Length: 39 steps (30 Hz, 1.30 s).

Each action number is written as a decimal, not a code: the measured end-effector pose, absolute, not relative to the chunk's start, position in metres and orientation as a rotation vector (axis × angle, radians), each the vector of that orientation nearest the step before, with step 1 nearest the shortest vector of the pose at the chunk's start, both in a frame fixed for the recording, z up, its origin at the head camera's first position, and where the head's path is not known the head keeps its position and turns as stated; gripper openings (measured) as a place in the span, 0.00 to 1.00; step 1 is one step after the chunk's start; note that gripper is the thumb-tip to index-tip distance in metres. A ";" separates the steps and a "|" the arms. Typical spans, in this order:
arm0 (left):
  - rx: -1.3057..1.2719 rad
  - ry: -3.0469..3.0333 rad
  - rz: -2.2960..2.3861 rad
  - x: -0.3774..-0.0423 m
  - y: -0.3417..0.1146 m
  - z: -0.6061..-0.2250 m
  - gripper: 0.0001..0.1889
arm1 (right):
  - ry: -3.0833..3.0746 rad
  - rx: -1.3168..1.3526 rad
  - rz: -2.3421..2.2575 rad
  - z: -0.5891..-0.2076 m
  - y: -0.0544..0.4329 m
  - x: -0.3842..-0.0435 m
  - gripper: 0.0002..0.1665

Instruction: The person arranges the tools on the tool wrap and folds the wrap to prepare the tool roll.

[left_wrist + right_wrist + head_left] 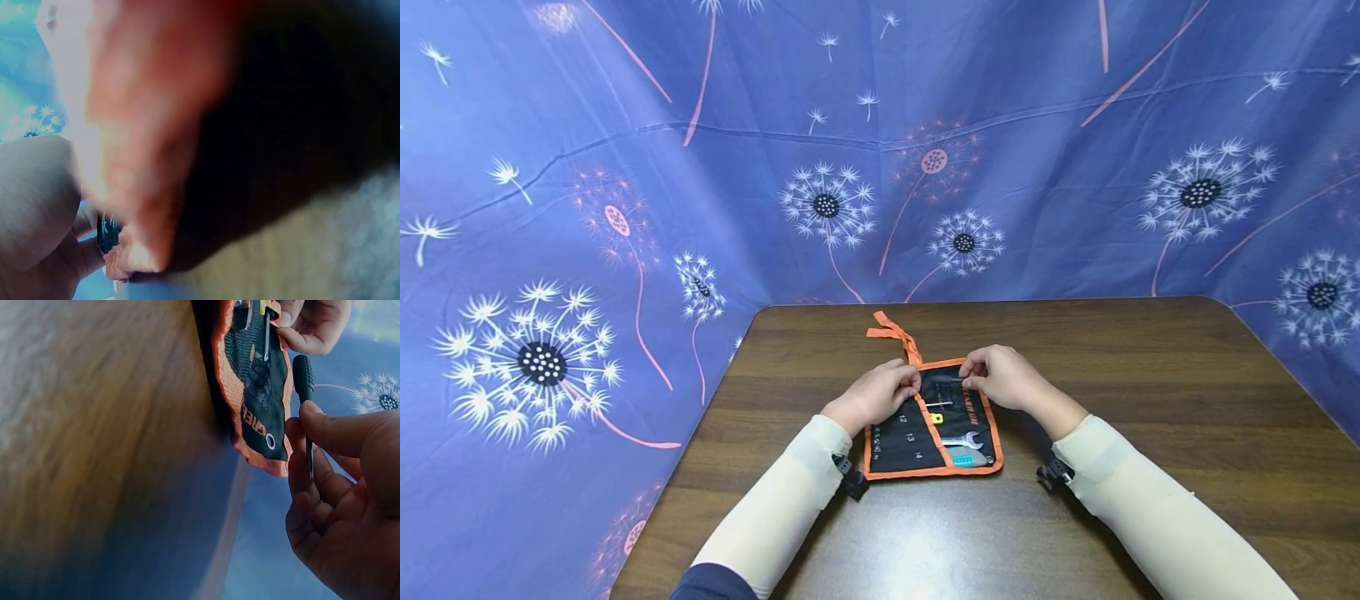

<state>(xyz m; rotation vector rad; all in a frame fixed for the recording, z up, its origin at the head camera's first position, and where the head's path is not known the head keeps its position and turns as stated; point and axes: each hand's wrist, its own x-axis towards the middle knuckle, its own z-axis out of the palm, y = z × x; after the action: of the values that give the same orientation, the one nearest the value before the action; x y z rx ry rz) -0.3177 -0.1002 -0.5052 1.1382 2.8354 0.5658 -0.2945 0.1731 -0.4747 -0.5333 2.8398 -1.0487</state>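
A black tool pouch (891, 450) with orange edging lies spread on the table. My left hand (874, 395) pinches the slanted orange edge of its pocket near the top. Over the pouch's upper right corner, my right hand (1006, 380) holds a small screwdriver (304, 376) with a black ribbed handle, its thin shaft pinched between thumb and fingers. Inside the pocket stand a yellow-handled screwdriver (267, 340), an open-end wrench (964, 439) and a grey tool with a teal part (968, 457). In the left wrist view, the hand is blurred and mostly hides the pouch.
Orange tie straps (897, 335) trail from the pouch's top edge toward the back. The brown wooden table (1120, 358) extends to both sides. Behind it hangs a blue cloth (1045, 167) with dandelion prints.
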 end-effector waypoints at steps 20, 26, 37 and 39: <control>1.155 2.835 0.611 -0.317 -0.099 -0.505 0.02 | 2.845 -0.552 -0.965 -0.485 0.160 -0.300 0.02; 1.141 2.834 0.608 -0.317 -0.098 -0.504 0.02 | 2.829 -0.588 -0.953 -0.487 0.157 -0.302 0.02; 1.196 2.857 0.583 -0.316 -0.091 -0.500 0.05 | 2.814 -0.594 -0.878 -0.483 0.150 -0.305 0.06; 1.193 2.859 0.581 -0.316 -0.091 -0.499 0.05 | 2.811 -0.582 -0.867 -0.484 0.148 -0.307 0.06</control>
<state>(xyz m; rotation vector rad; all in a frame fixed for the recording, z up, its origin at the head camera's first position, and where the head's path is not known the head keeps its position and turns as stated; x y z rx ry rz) -0.3156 -0.0908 -0.4992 1.1935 2.8594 0.5808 -0.3069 0.1480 -0.4836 -0.5819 2.8112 -0.8674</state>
